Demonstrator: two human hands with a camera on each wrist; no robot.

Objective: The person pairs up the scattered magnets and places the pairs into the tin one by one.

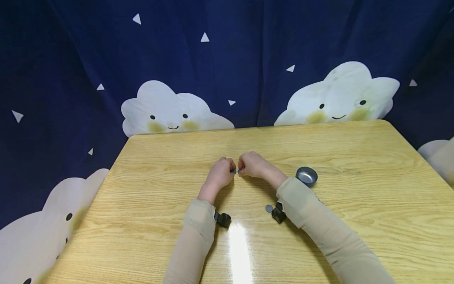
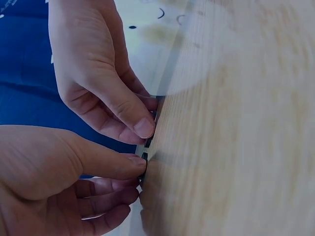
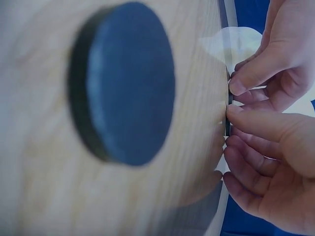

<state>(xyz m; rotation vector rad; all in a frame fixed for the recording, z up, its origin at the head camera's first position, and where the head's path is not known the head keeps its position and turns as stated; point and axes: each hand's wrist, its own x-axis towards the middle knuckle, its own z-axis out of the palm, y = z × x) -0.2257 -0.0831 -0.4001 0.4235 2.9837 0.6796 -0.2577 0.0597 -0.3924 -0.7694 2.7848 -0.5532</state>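
Above the middle of the wooden table, my left hand and right hand face each other, fingertips close together. Between thumb and fingers the left hand pinches a small dark grey disc. The right hand pinches a matching disc, mostly covered by its fingers. Seen edge-on in the left wrist view, the left hand's disc stands near the other one with a narrow gap between. A third dark grey disc lies flat on the table, large in the right wrist view, near my right wrist.
A small round metal bowl stands right of my right forearm, partly overlapped by the sleeve. Black wrist cameras sit low by both wrists. Behind the table hangs a dark blue curtain with white clouds.
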